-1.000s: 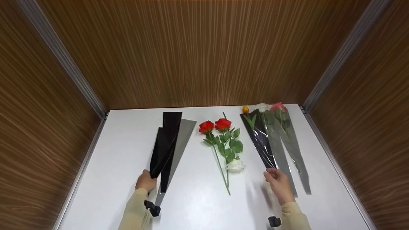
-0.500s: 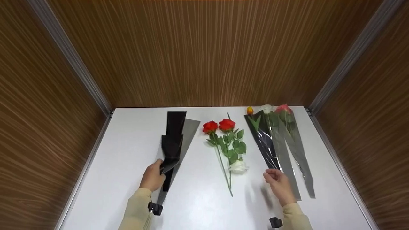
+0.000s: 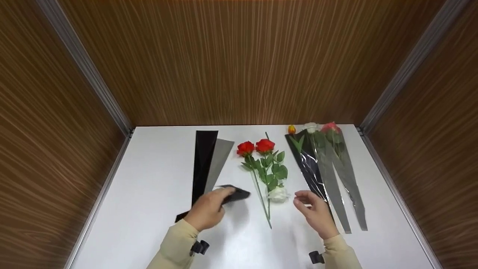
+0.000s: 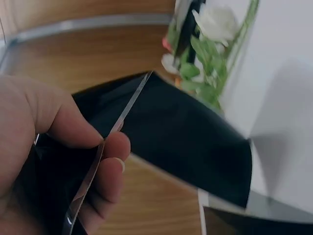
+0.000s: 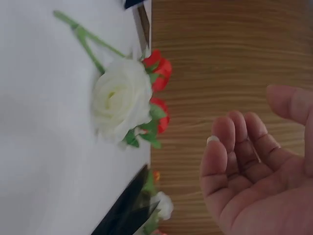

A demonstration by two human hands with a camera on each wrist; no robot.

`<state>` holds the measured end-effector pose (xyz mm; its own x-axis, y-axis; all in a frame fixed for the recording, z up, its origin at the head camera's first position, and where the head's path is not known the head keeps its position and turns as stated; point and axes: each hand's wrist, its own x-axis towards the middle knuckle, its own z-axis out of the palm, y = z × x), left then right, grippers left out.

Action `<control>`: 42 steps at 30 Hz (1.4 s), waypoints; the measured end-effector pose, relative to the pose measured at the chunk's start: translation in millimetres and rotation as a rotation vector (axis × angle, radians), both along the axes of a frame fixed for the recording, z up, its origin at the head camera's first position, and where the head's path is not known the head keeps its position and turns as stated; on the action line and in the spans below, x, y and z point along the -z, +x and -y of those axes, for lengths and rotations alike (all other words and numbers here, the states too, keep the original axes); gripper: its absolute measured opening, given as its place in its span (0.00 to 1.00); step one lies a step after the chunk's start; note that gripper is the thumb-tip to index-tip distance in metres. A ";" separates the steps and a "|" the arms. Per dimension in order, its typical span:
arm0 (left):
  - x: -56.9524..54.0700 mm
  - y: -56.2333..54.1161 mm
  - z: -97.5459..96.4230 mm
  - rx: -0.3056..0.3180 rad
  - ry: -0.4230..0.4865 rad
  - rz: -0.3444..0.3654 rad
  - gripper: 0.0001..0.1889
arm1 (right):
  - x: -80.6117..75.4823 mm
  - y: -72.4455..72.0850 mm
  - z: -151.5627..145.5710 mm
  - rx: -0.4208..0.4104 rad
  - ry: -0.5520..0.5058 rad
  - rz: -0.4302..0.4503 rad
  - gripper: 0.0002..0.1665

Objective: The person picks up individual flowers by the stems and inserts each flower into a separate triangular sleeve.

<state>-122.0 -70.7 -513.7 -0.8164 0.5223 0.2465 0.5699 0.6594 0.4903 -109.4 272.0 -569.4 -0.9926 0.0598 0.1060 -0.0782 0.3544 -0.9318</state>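
My left hand point(image 3: 207, 210) pinches a black flower sleeve point(image 4: 186, 132) by its edge between thumb and fingers. In the head view this sleeve is raised and its wide end points right, toward the roses. Another black sleeve point(image 3: 204, 160) lies flat behind the hand, over a grey one point(image 3: 221, 158). My right hand point(image 3: 317, 215) hovers with nothing in it, thumb and fingers apart, as the right wrist view shows. Left of its fingertips is a white rose point(image 3: 278, 194), its head toward me. Two red roses point(image 3: 245, 148) lie beyond it.
At the right lie wrapped flowers: an orange tulip point(image 3: 291, 129) in a black sleeve, a white rose point(image 3: 310, 127) and a pink rose point(image 3: 331, 128) in greyish sleeves. Wood-grain panels point(image 3: 239, 63) enclose the white table point(image 3: 157, 160) at the back and sides.
My left hand has lifted the upper black sleeve off the pile and swung it to the right. The right hand has moved slightly left, away from the wrapped tulip.
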 end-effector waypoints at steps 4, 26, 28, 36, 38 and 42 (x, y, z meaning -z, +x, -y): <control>-8.2 6.5 -19.5 0.142 -0.048 -0.013 0.35 | -23.5 4.9 20.6 -0.152 0.006 -0.136 0.16; -13.0 2.2 -52.3 0.287 -0.034 -0.098 0.30 | -61.0 -0.3 66.8 -0.492 0.182 -0.432 0.16; -12.9 1.8 -50.3 0.273 -0.023 -0.088 0.27 | -62.5 -0.1 65.3 -0.499 0.182 -0.411 0.17; -16.5 -2.0 -40.6 0.235 -0.007 -0.038 0.14 | -61.7 -2.9 61.8 -0.489 0.212 -0.367 0.16; -17.3 -2.6 -38.6 0.225 0.015 -0.025 0.14 | -55.1 -6.3 60.4 -0.470 0.226 -0.385 0.16; -17.6 -3.2 -35.6 0.203 0.055 -0.051 0.09 | -40.0 -13.5 55.9 -0.431 0.257 -0.425 0.16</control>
